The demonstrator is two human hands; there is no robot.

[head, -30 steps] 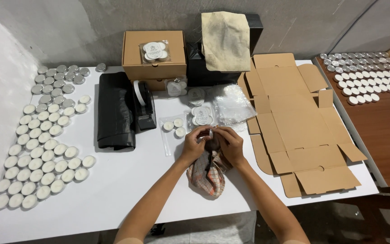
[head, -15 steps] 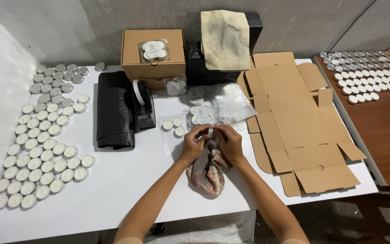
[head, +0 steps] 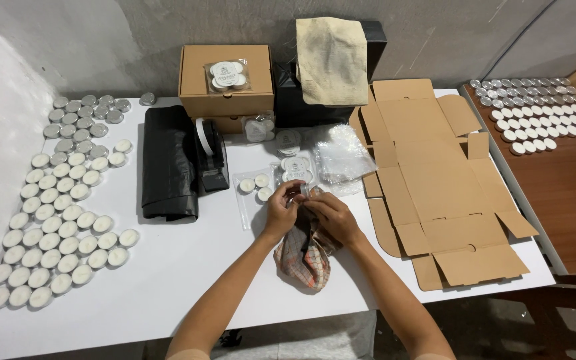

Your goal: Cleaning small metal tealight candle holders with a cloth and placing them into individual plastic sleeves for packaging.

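Almost nothing has moved: left hand (head: 281, 212) and right hand (head: 331, 217) stay pinched together on a small silvery candle cup (head: 299, 195), over the checked cloth (head: 305, 250).

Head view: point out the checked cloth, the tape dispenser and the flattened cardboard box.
checked cloth (head: 305, 257), head view, on the bunched fabric below both hands.
tape dispenser (head: 211, 157), head view, on its black body beside the white roll.
flattened cardboard box (head: 428, 173), head view, on the broad middle panel.

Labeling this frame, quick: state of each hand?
Left hand: closed on a small item, too hidden to identify.
Right hand: closed on the checked cloth.
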